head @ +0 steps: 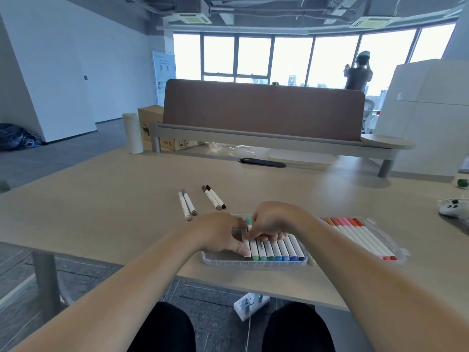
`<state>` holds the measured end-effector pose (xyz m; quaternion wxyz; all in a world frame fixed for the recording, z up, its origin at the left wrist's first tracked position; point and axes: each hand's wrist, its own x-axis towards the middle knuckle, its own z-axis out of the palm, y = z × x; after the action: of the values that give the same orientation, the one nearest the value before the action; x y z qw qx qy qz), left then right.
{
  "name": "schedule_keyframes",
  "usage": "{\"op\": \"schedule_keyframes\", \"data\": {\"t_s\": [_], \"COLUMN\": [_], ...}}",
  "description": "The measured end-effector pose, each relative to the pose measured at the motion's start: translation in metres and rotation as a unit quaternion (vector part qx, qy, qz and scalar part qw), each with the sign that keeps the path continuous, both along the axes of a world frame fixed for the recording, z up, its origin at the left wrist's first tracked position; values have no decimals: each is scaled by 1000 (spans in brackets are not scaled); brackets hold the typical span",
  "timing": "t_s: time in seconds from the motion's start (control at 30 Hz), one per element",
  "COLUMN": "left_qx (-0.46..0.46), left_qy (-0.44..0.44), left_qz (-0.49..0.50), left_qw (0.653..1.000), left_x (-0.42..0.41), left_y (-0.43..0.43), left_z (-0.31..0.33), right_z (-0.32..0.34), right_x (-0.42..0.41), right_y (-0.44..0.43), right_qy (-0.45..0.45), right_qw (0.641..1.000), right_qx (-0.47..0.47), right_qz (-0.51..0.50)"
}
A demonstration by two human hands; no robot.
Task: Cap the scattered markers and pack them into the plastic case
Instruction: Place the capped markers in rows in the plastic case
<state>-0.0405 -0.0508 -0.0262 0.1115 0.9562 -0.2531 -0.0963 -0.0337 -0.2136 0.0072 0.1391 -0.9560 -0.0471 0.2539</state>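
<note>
1. Two grey markers [187, 206] lie side by side on the desk [101, 212]; just right of them lie the brown and black markers [214, 197].
2. The left hand [220, 235] grips the near end of a teal-capped marker [248, 222] — at the left end of the plastic case [253, 262].
3. The right hand [272, 221] pinches the same marker from above.
4. The green and blue markers [279, 250] lie in a row in the case — the orange and red markers [360, 236] lie in a clear tray [402, 251] beside it.

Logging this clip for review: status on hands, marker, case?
Right hand pinching teal-capped marker, setting it into plastic case. Left hand beside it, grip unclear. Four markers loose on table beyond case; nothing blocking.
</note>
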Motion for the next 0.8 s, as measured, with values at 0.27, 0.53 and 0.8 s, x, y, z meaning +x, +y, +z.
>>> {"op": "schedule_keyframes", "data": {"t_s": [0.27, 0.53, 0.8], "left_qx": [-92, -227, -254], "left_qy": [47, -76, -74], "left_qz": [11, 152, 187], "left_qw": [995, 959, 946], "left_x": [5, 47, 73], "left_y": [2, 41, 76], "left_z": [6, 8, 9], "right_z": [6, -15, -15], "right_x": [10, 70, 111], "right_y": [6, 49, 98], "right_qy": [-30, -234, -233], "right_qw": [999, 971, 970], "right_qx": [-29, 22, -61], "right_qz": [26, -36, -34]}}
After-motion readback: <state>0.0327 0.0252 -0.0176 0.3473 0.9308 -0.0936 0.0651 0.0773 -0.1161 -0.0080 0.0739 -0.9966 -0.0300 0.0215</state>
